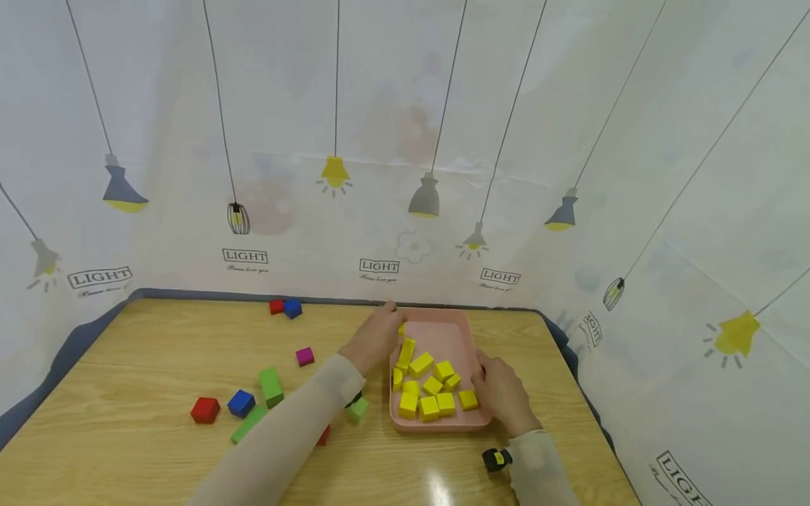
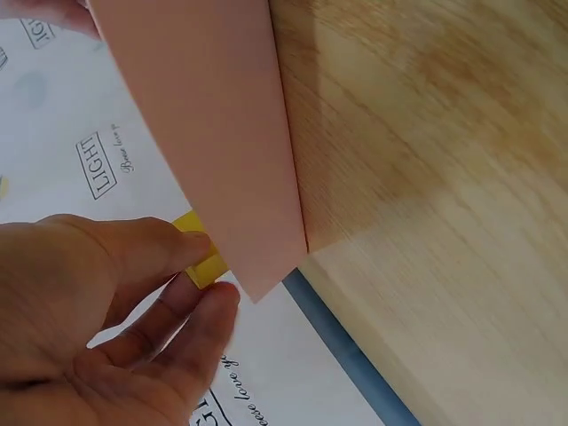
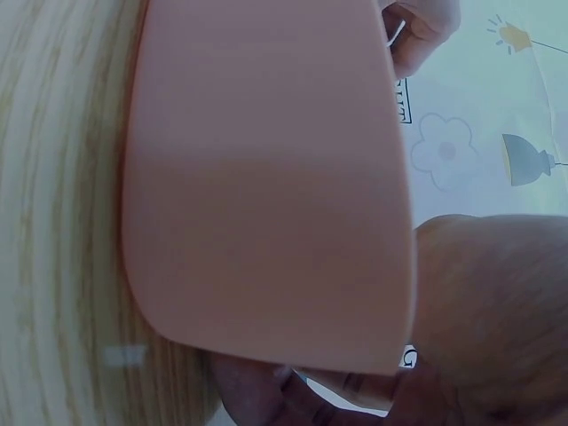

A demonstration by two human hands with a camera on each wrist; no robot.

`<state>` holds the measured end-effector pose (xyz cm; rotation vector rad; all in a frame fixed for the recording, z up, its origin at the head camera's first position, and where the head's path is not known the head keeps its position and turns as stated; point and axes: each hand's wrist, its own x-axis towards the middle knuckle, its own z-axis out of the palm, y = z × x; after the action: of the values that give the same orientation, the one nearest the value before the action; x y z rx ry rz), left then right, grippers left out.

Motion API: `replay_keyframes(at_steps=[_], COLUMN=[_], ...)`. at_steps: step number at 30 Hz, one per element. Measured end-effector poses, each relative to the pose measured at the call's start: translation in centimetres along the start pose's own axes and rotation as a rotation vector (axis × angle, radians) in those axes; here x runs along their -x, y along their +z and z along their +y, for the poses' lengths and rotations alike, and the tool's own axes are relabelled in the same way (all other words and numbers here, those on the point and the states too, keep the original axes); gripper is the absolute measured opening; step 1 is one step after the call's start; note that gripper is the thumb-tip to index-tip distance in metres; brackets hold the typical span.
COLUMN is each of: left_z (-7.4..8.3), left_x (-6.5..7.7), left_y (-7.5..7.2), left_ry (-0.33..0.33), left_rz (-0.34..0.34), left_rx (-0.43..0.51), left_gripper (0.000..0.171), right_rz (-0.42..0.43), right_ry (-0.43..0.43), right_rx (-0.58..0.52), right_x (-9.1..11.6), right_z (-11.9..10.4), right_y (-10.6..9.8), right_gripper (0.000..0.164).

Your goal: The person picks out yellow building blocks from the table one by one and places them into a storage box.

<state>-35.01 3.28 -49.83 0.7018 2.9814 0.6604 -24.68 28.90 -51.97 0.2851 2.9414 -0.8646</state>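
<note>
A pink tray (image 1: 441,426) stands on the table, with several yellow blocks (image 1: 429,407) lying loose in it, mostly in its nearer half. My left hand (image 1: 375,339) is at the tray's far left side. Between its thumb and fingers it pinches a small yellow block (image 2: 209,268) at the rim, as the left wrist view shows. On the other side, my right hand (image 1: 504,393) grips the tray's right edge. The right wrist view has the tray's outer wall (image 3: 266,195) in front of that hand's fingers, so part of the grip is hidden.
Left of the tray lie green blocks (image 1: 271,387), blue blocks (image 1: 241,403), red blocks (image 1: 205,410) and a magenta block (image 1: 305,356). My left forearm passes over some of them. A curtain printed with lamps (image 1: 380,225) hangs behind the table (image 1: 145,365).
</note>
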Motion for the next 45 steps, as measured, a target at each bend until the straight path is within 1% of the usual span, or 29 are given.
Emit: replay_keyframes(at_steps=[3, 6, 10, 15, 20, 25, 29, 35, 41, 45], left_z=[0.1, 0.2, 0.1, -0.3, -0.4, -1.3, -2.2, -4.0, -6.4, -7.8], left_x=[0.1, 0.4, 0.8, 1.2, 2.1, 3.3, 4.9, 8.3, 11.6, 13.8], left_y=[-0.1, -0.5, -1.0, -1.4, -2.3, -3.0, -3.5, -4.1, -4.9, -5.4], left_ry=[-0.01, -0.016, -0.011, -0.004, -0.005, 0.035, 0.068, 0.055, 0.059, 0.044], left_rz=[0.004, 0.002, 0.005, 0.006, 0.006, 0.036, 0.046, -0.008, 0.02, 0.034], left_rx=[-0.056, -0.085, -0.072, -0.056, -0.033, -0.024, -0.033, -0.051, -0.084, -0.09], left_gripper=[0.042, 0.041, 0.041, 0.04, 0.04, 0.039, 0.038, 0.042, 0.045, 0.047], right_rz=[0.004, 0.002, 0.005, 0.006, 0.006, 0.009, -0.002, -0.021, -0.021, -0.028], right_ry=[-0.005, -0.004, 0.001, 0.002, 0.002, 0.012, 0.011, -0.007, -0.026, -0.034], right_rx=[0.005, 0.01, 0.021, 0.028, 0.036, 0.039, 0.022, -0.005, -0.012, -0.009], right_x=[0.0, 0.1, 0.0, 0.1, 0.3, 0.4, 0.6, 0.8, 0.8, 1.0], right_z=[0.0, 0.0, -0.1, -0.1, 0.0, -0.1, 0.1, 0.6, 0.6, 0.5], right_y=[0.0, 0.1, 0.1, 0.0, -0.1, 0.0, 0.2, 0.6, 0.7, 0.6], right_gripper=[0.058, 0.059, 0.059, 0.06, 0.061, 0.061, 0.063, 0.069, 0.076, 0.078])
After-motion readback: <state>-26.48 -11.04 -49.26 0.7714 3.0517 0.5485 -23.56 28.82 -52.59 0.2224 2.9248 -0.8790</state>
